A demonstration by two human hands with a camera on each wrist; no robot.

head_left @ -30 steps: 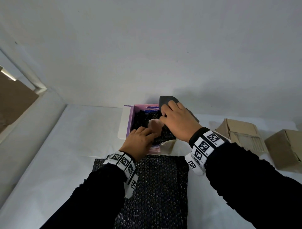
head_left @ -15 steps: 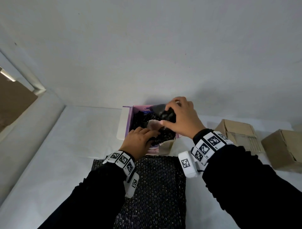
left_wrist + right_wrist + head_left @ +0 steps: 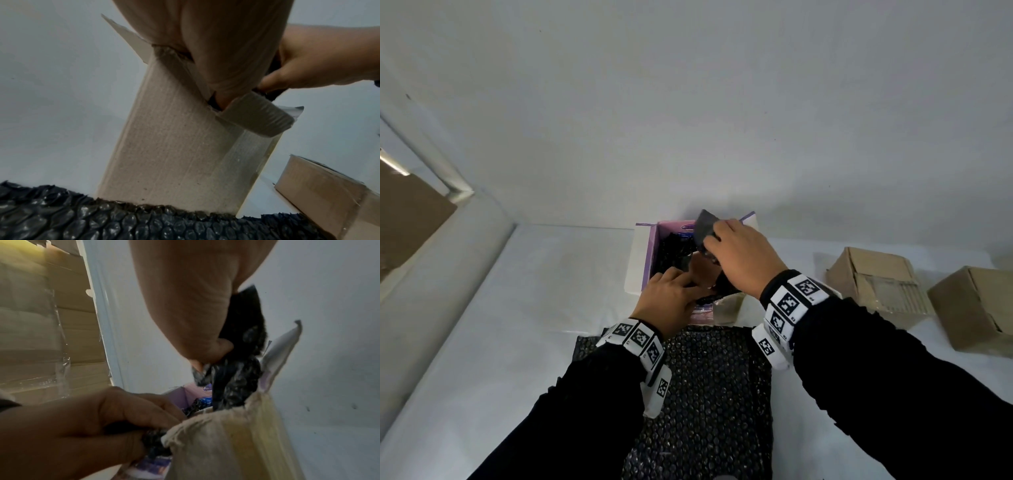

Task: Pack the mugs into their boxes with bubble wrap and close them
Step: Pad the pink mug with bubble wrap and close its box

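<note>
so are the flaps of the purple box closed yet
No, the purple box is open, with both hands at its top and black bubble wrap showing inside.

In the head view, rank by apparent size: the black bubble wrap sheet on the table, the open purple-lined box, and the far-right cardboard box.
1. black bubble wrap sheet, though it lies nearest the camera.
2 and 3. open purple-lined box and far-right cardboard box: too alike, both partly hidden.

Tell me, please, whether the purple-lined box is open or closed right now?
Open: the purple-lined box has its flaps up, and both hands are tucking black bubble wrap inside.
</note>
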